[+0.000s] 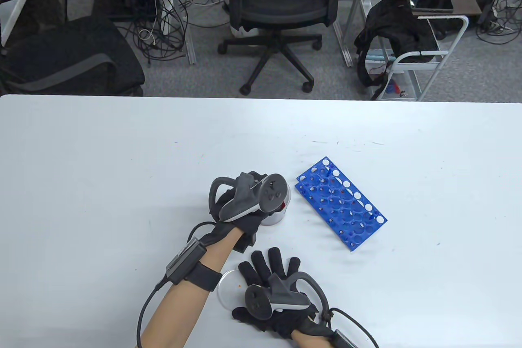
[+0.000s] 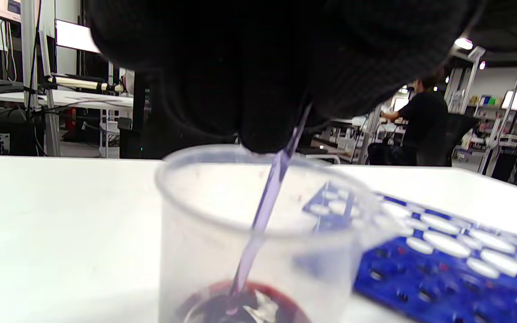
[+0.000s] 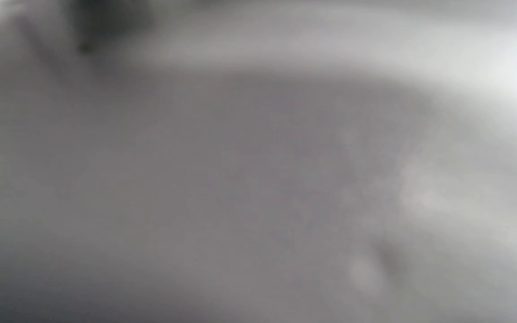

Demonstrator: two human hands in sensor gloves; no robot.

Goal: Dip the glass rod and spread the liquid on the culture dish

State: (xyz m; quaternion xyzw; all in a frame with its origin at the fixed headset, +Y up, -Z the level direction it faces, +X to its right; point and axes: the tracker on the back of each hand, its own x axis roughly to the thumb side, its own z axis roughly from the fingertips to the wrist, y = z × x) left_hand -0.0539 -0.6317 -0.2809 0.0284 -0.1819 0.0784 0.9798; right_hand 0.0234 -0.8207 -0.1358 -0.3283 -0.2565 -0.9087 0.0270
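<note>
The broad white table carries everything, with a grey carpeted office floor beyond its far edge, black swivel chairs, tangled cables and a white wire trolley. On the table, the largest item is the blue plastic test-tube rack, lying at an angle just right of the clear plastic cup, which holds a shallow pool of dark red liquid. Near the front edge sits the round transparent culture dish, partly covered by the right hand, whose fingers lie spread flat and grip nothing; its wrist view is only a grey blur. The left hand hovers over the cup, fingers closed around the top of the thin clear glass rod, which slants down through the cup mouth with its tip in the liquid.

The rod looks light, stiff, smooth and brittle, so I judge that it wants a firm pinch near the upper end, kept clear of the wetted tip, and no sideways knock against the cup wall. The cup seems light enough to tip if the rod drags on its rim. The dish is shallow and likely to slide on the smooth tabletop, so pressing down on it while spreading seems wise
</note>
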